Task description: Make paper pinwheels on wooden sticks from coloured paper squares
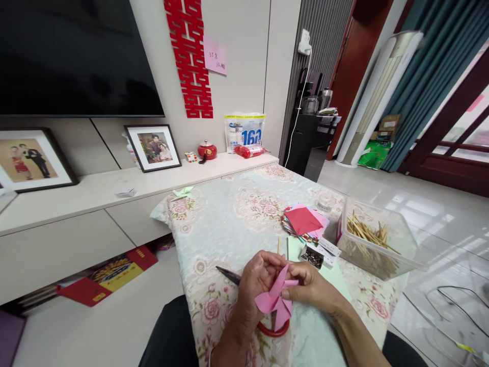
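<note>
A pink paper pinwheel (275,299), its blades folded, is between my two hands above the table's front part. My left hand (250,290) curls round its left side, and my right hand (311,286) pinches it from the right with thumb and fingers. Past my fingertips a thin wooden stick (278,245) shows; its lower end is hidden, so I cannot tell whether it is held. Under my hands lie scissors, with a dark blade (228,275) to the left and a red handle loop (274,332) below the pinwheel.
A small box of metal pins (312,256) lies on green paper (340,278). Behind it is a stack of coloured paper squares (304,221). A clear plastic bin (397,255) holds many wooden sticks, near a tape roll (326,202). Folded green paper (183,192) rests at the far left corner.
</note>
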Tool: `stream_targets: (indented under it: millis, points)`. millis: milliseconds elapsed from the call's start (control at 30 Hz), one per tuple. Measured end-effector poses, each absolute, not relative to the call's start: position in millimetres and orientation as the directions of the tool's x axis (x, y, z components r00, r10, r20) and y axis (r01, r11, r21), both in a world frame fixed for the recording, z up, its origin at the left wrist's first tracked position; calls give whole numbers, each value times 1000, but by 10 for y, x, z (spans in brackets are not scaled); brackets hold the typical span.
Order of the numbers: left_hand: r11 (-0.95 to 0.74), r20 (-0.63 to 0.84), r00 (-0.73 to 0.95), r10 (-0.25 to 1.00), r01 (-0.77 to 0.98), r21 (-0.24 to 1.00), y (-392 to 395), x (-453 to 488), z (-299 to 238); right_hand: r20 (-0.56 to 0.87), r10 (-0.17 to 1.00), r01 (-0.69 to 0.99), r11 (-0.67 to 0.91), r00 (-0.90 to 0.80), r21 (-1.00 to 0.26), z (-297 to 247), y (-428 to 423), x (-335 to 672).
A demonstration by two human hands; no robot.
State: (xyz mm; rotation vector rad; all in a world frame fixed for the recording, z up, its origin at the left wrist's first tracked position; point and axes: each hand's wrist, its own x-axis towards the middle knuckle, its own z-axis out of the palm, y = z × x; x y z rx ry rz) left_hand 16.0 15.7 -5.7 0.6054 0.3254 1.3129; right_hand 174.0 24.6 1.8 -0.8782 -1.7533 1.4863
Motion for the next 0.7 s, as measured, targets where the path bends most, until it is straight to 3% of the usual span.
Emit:
stream_targets:
  millis: [433,600,700]
  points:
    - [193,105,308,946,-790,583,182,157,-100,49,849,106,123,-526,-987,-124,259,1748]
    - [45,3,55,998,-843,537,277,97,-137,115,829,52,171,-547,-984,-63,236,1760]
    - [36,-76,-11,997,-808,589,311,103,-170,116,802,26,162,-586,-987,-43,216,1748]
